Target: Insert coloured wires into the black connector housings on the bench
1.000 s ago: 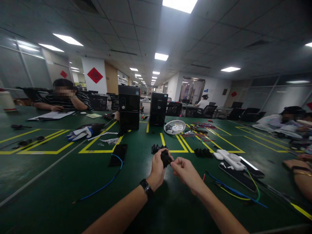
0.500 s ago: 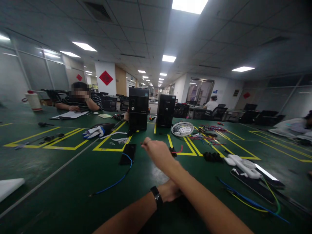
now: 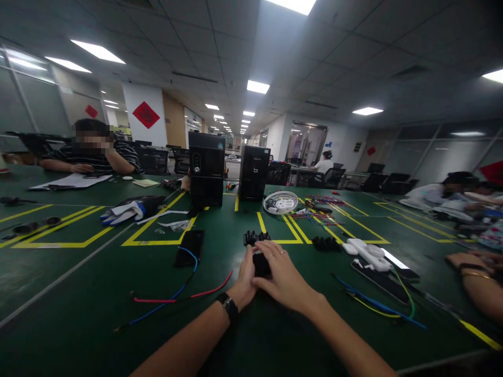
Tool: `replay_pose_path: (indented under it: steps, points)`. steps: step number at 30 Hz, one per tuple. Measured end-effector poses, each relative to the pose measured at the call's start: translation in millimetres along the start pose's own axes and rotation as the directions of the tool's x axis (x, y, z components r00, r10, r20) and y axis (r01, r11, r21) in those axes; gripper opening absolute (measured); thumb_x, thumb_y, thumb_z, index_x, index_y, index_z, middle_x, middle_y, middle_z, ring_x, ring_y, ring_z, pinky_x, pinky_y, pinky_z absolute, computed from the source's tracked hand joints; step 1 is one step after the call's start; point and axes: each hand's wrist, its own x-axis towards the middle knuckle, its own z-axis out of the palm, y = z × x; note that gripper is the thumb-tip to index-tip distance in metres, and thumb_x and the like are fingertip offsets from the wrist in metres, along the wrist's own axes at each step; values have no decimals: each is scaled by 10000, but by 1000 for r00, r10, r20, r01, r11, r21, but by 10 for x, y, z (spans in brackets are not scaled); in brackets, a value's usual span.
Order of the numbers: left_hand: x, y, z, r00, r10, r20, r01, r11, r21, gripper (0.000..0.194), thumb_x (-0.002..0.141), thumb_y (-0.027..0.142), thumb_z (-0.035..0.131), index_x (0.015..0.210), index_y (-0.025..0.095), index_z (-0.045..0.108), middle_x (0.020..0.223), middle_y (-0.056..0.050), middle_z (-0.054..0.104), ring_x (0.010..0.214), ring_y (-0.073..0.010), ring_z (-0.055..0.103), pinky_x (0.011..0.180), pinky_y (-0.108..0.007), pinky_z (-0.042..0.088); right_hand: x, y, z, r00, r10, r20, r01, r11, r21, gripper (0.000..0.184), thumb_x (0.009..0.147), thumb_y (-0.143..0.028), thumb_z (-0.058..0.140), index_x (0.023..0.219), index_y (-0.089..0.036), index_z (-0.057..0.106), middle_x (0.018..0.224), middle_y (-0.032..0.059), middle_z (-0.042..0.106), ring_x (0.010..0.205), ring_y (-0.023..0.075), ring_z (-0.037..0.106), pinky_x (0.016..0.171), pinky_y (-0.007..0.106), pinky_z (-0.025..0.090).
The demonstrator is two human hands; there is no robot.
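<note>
Between my hands on the green table sits a small black block (image 3: 261, 264), mostly covered by fingers. My left hand (image 3: 242, 280), with a dark watch strap at the wrist, closes on its left side. Bent over its top and right side are the fingers of my right hand (image 3: 281, 272), a ring on one. Just beyond the fingertips stands a black piece with short posts (image 3: 253, 238); whether it joins the block I cannot tell. To the left, a red wire (image 3: 208, 290) lies across a blue wire (image 3: 157, 309). A black phone-like slab (image 3: 190, 247) lies behind them.
Two black computer towers (image 3: 207, 170) (image 3: 253, 173) stand at the back. Right of them are a white fan grille (image 3: 280, 203) and coloured wires (image 3: 326, 203). Nearer right lie a black ribbed piece (image 3: 326, 243), a white device (image 3: 369, 254) and blue-green wires (image 3: 377, 303). Other people sit around.
My right arm no longer crosses over my left; both hands now meet around the black block. A red wire now lies on the left across the blue one. The view has turned slightly right.
</note>
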Motion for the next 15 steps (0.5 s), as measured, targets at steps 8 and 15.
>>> replay_pose_path:
  steps: [8, 15]
  points:
    - [-149, -166, 105, 977, -114, 183, 57, 956, 289, 718, 812, 680, 367, 1382, 284, 181, 952, -117, 642, 562, -195, 660, 524, -343, 530, -315, 1009, -130, 969, 239, 56, -234, 969, -76, 564, 767, -259, 676, 1286, -164, 475, 1262, 134, 538, 1178, 257, 481, 1018, 408, 351]
    - [-163, -178, 109, 920, -103, 378, -109, 860, 499, 628, 848, 649, 312, 1323, 248, 228, 726, -49, 632, 453, -150, 573, 362, -213, 430, 353, 1734, 34, 927, 351, 133, -322, 926, -198, 372, 766, -228, 698, 1111, -131, 600, 1111, 114, 616, 995, 224, 594, 882, 361, 479]
